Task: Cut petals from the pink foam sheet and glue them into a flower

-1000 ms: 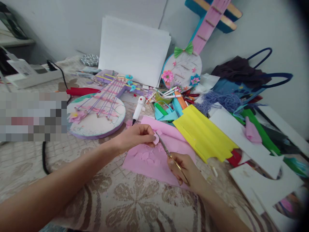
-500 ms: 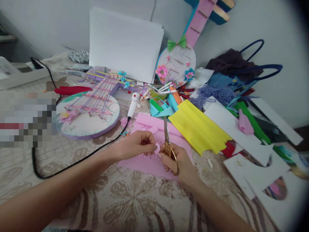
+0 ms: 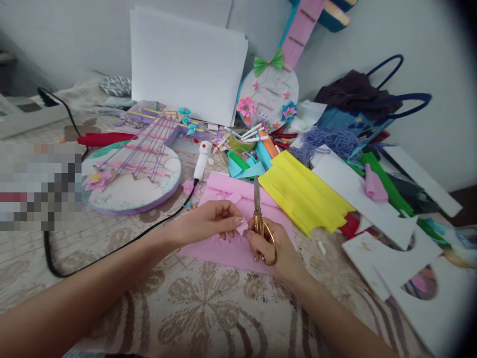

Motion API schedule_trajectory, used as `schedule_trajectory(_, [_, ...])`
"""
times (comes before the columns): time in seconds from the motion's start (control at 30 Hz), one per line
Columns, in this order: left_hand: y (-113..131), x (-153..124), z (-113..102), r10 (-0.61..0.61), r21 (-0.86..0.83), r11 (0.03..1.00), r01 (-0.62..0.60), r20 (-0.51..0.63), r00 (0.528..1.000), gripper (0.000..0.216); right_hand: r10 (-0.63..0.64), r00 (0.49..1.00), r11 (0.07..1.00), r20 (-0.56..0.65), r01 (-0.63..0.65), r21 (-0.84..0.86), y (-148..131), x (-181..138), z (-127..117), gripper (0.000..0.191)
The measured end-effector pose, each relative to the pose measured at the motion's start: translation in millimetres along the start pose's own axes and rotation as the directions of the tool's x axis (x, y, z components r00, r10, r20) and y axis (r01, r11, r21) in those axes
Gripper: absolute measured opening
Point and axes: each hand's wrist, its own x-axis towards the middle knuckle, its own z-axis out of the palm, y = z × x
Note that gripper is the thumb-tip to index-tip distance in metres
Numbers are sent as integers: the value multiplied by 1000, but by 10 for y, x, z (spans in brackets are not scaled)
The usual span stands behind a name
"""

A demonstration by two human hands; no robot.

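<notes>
My left hand (image 3: 210,223) pinches a small pink foam piece (image 3: 243,226) between thumb and fingers, just above a pink foam sheet (image 3: 231,199) lying on the patterned cloth. My right hand (image 3: 274,248) is closed around gold scissors (image 3: 258,211), whose shut blades point up and away from me. The fingertips of both hands meet at the little pink piece, which is mostly hidden.
A round guitar-shaped craft board (image 3: 130,171) lies at the left, with a white glue gun (image 3: 202,159) and its black cord (image 3: 112,248) nearby. Yellow foam (image 3: 303,191), white cut boards (image 3: 395,243), a blue bag (image 3: 357,119) and white sheets (image 3: 186,62) crowd the right and back.
The scissors swung from lying slantwise at the pink piece to standing upright in my right hand. Both hands drew together over the pink sheet. The view shifted right.
</notes>
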Motion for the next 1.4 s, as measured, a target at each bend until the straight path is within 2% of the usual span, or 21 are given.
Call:
schedule_trajectory(0.27, [-48, 21, 52, -73, -1, 997, 73, -45, 996, 19, -31, 999, 999, 7, 31, -10, 40, -8, -3, 10])
schedule_trajectory(0.53, [-31, 18, 28, -77, -1, 997, 77, -75, 994, 19, -6, 998, 1000, 60, 7, -8, 66, -10, 18, 8])
schedule_trajectory(0.73, [-34, -6, 24, -43, 39, 998, 44, -18, 999, 15, -21, 1000, 1000, -17, 22, 11, 26, 13, -35, 12])
schedule_trajectory(0.83, [-41, -18, 57, -44, 83, 996, 41, 24, 999, 13, -16, 1000, 1000, 1, 16, -9, 14, 26, -59, 10])
schedule_trajectory(1.13, [-9, 2, 20, 73, 209, 977, -51, -102, 992, 7, 48, 998, 999, 51, -47, -24, 13, 27, -44, 11])
schedule_trajectory(1.3, [20, -34, 28, 116, 382, 921, -80, -71, 991, 9, 38, 997, 999, 65, -37, -11, -7, 25, -68, 8])
schedule_trajectory(1.4, [14, -41, 50, 122, 366, 926, -89, -70, 990, 10, 31, 994, 999, 105, -32, 6, -4, 30, -88, 5])
